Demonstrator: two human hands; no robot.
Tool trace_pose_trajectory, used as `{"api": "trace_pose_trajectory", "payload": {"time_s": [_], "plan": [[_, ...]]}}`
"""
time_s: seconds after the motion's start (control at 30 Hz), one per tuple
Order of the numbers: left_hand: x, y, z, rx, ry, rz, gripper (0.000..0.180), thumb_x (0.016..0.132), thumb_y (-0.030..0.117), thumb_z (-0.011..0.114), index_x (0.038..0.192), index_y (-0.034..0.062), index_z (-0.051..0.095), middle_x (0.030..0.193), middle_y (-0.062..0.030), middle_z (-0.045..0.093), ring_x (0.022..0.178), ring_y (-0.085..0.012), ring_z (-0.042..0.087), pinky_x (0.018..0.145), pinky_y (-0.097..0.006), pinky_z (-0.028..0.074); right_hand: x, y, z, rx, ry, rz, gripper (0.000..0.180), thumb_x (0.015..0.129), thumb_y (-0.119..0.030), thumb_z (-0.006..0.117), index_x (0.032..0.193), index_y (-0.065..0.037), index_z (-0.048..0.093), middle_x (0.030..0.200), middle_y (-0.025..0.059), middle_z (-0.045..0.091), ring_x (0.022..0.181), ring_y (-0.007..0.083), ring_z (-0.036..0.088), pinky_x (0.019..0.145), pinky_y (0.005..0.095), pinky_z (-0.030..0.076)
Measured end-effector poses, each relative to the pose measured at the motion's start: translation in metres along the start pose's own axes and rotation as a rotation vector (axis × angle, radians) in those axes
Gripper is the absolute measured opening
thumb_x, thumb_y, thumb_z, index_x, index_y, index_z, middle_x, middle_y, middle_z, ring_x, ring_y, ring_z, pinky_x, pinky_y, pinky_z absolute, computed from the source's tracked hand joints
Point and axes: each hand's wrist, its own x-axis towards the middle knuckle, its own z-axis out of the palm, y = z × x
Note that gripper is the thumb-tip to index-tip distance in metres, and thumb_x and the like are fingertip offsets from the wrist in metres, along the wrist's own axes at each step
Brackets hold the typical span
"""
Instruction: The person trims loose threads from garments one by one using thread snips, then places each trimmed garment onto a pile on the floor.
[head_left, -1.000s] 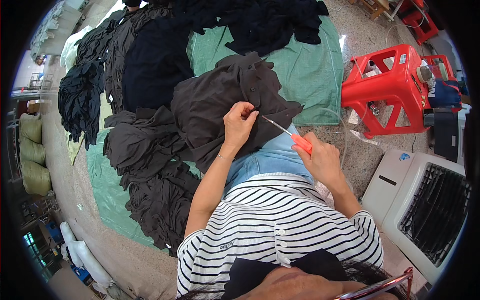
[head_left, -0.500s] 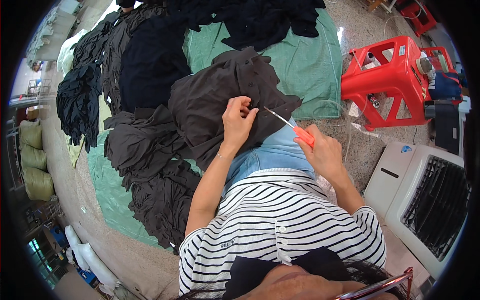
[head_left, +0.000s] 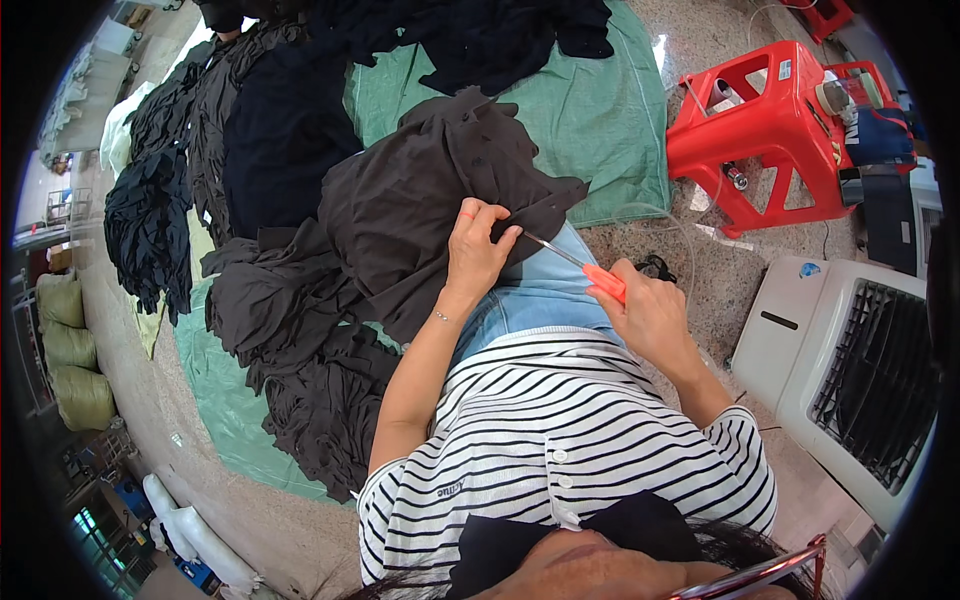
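I see the dark garment draped over the lap w/ its edge pulled toward the body, prob so the seam sits within easy reach of both hands. Left hand pinches that edge, fingers closed on the cloth, holding it taut. Right hand is clenched round the orange handle of small snips, blade tip right at the pinched fabric; can't tell if blades are parted. More dark clothes lie piled on a green sheet on the floor, near the left side. Red stool stands well apart on the right.
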Motion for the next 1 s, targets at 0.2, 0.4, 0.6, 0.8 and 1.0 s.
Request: {"api": "trace_pose_trajectory", "payload": {"time_s": [0.2, 0.4, 0.6, 0.8, 1.0], "plan": [[-0.003, 0.002, 0.002, -0.030, 0.024, -0.008, 0.029, 0.075, 0.004, 0.081, 0.098, 0.0007, 0.063, 0.098, -0.0121, 0.054, 0.086, -0.0310, 0.061, 0.074, -0.039, 0.051, 0.003, 0.002, 0.005, 0.004, -0.007, 0.040, 0.036, 0.092, -0.041, 0.067, 0.090, -0.007, 0.056, 0.067, 0.0186, 0.065, 0.060, 0.0403, 0.065, 0.053, 0.0496, 0.049], [0.001, 0.006, 0.002, -0.009, 0.026, -0.017, 0.032, 0.073, 0.005, 0.081, 0.100, 0.0017, 0.063, 0.098, -0.0112, 0.054, 0.088, -0.0312, 0.059, 0.077, -0.040, 0.050, 0.000, 0.006, 0.005, 0.016, 0.011, 0.072, 0.035, 0.092, -0.041, 0.067, 0.093, -0.008, 0.057, 0.067, 0.0194, 0.065, 0.062, 0.0414, 0.065, 0.054, 0.0505, 0.048], [0.003, 0.036, 0.020, 0.334, -0.017, 0.522, 0.038, 0.079, 0.014, 0.074, 0.114, 0.0049, 0.066, 0.123, -0.0104, 0.059, 0.116, -0.0296, 0.055, 0.101, -0.045, 0.042, -0.006, 0.027, -0.004, 0.011, 0.076, 0.250, 0.034, 0.094, -0.040, 0.065, 0.097, -0.007, 0.058, 0.069, 0.0200, 0.066, 0.068, 0.0419, 0.066, 0.058, 0.0512, 0.049], [-0.003, 0.022, 0.033, 0.440, -0.131, 0.536, 0.039, 0.081, 0.022, 0.073, 0.115, 0.0049, 0.067, 0.119, -0.0093, 0.057, 0.116, -0.0268, 0.053, 0.107, -0.045, 0.038, -0.010, 0.026, 0.002, 0.067, 0.040, 0.227, 0.038, 0.093, -0.045, 0.064, 0.096, -0.007, 0.059, 0.066, 0.0205, 0.065, 0.064, 0.0432, 0.066, 0.056, 0.0526, 0.049], [-0.005, 0.028, 0.030, 0.406, -0.094, 0.469, 0.038, 0.080, 0.021, 0.074, 0.115, 0.0062, 0.068, 0.112, -0.0087, 0.054, 0.108, -0.0270, 0.052, 0.103, -0.044, 0.038, 0.000, 0.030, 0.005, -0.016, 0.045, 0.254, 0.040, 0.093, -0.044, 0.065, 0.093, -0.005, 0.059, 0.065, 0.0202, 0.065, 0.063, 0.0422, 0.066, 0.055, 0.0515, 0.050]]}}
